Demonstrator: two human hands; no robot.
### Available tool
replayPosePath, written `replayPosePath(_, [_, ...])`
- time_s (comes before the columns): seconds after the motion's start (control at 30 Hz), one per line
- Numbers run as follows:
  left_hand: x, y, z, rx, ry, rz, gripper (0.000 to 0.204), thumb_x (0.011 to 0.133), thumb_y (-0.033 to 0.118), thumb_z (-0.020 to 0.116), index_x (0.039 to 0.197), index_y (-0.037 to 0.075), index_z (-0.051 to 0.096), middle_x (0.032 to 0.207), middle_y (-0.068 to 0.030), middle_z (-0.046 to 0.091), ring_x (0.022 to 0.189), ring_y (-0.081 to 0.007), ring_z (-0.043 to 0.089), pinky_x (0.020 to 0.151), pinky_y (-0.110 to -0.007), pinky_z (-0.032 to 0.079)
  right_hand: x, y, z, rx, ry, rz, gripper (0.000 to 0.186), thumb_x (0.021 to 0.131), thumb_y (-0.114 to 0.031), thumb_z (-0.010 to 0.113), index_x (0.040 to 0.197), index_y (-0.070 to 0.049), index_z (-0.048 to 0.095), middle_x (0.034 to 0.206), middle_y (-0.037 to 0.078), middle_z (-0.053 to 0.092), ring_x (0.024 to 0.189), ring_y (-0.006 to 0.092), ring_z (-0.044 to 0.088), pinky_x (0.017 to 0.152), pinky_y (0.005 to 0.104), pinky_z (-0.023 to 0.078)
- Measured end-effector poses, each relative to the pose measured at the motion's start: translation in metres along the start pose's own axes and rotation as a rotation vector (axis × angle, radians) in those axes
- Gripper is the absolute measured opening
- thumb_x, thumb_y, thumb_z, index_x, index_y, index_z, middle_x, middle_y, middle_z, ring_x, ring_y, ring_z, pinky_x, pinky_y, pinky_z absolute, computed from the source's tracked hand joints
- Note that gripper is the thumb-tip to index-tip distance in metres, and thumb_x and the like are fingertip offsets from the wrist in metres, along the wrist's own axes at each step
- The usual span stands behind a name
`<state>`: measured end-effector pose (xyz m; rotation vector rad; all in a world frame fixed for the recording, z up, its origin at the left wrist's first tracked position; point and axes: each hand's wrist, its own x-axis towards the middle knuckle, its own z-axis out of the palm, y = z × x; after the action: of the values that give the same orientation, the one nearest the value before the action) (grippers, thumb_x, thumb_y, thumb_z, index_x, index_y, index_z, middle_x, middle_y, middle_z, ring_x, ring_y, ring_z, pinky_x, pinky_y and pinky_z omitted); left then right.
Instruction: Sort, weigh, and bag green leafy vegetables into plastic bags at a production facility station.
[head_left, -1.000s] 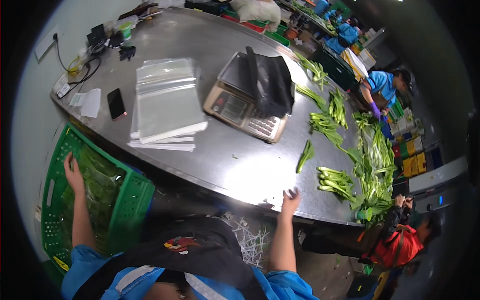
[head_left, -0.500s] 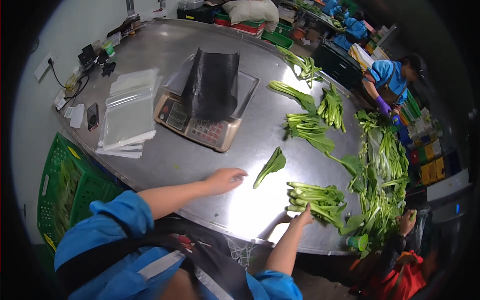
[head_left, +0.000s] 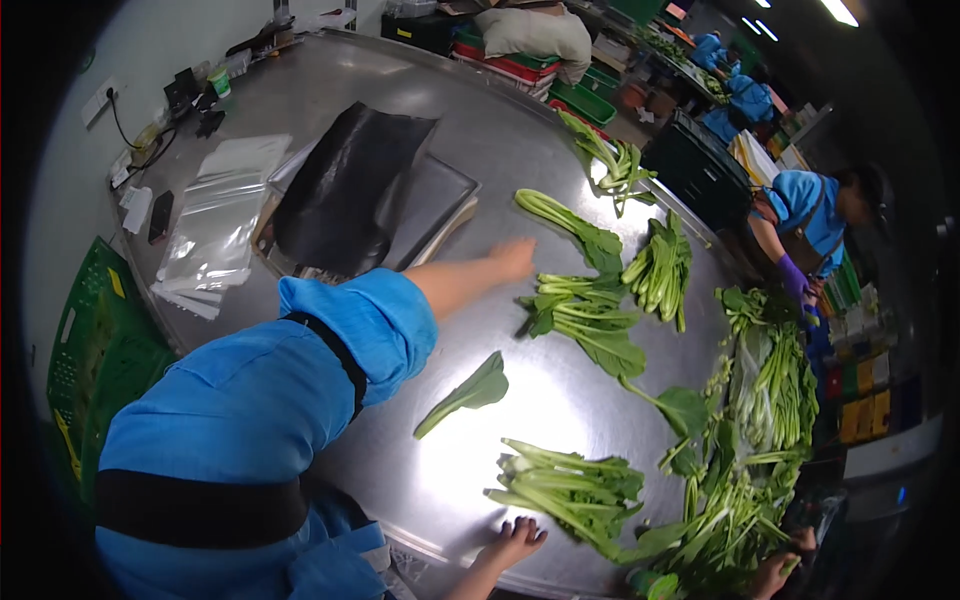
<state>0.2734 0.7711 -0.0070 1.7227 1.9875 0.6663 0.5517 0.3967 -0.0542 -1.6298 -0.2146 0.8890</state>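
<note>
Now | I see my left hand (head_left: 515,257) stretched flat and empty across the steel counter (head_left: 420,70), fingertips just short of a leafy greens bunch (head_left: 580,315) | right hand (head_left: 513,541) open, empty, bracing on the counter edge beside another greens bunch (head_left: 570,490), likely for balance.

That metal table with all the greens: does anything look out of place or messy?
One thing stands out: a single loose green leaf lies alone on the shiny steel table, apart from the bundled leafy stalks. The left hand reaches toward another bunch. Nothing looks spilled or broken.
</note>
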Motion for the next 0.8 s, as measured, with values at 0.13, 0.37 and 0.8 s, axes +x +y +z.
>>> replayPosePath(0.13, [0.087,-0.021,-0.009,0.31,0.119,0.024,0.033,0.074,0.006,0.046,0.108,0.004,0.047,0.111,-0.0137,0.051,0.106,-0.0301,0.046,0.083,-0.044,0.039,-0.002,0.001,0.008,-0.104,0.047,-0.05,0.068,0.075,-0.012,0.052,0.133,-0.004,0.016,0.113,0.011,0.042,0.091,0.0226,0.047,0.075,0.0393,0.041])
replayPosePath(0.37, [0.166,-0.031,0.009,0.555,0.046,0.021,0.043,0.073,0.023,0.058,0.112,0.009,0.048,0.11,-0.012,0.052,0.107,-0.0272,0.047,0.089,-0.043,0.033,0.006,0.003,0.011,-0.15,0.115,-0.065,0.062,0.08,-0.012,0.051,0.132,-0.006,0.018,0.109,0.01,0.045,0.089,0.0196,0.047,0.073,0.0321,0.041])
replayPosePath(0.8, [-0.019,0.083,0.046,-0.487,-0.667,0.182,0.041,0.071,0.023,0.066,0.102,0.003,0.049,0.078,-0.0077,0.06,0.065,-0.0147,0.058,0.061,-0.028,0.048,0.005,-0.014,0.023,0.055,0.022,-0.023,0.06,0.078,-0.001,0.053,0.129,-0.001,0.021,0.105,0.012,0.047,0.087,0.0159,0.047,0.078,0.0298,0.041])
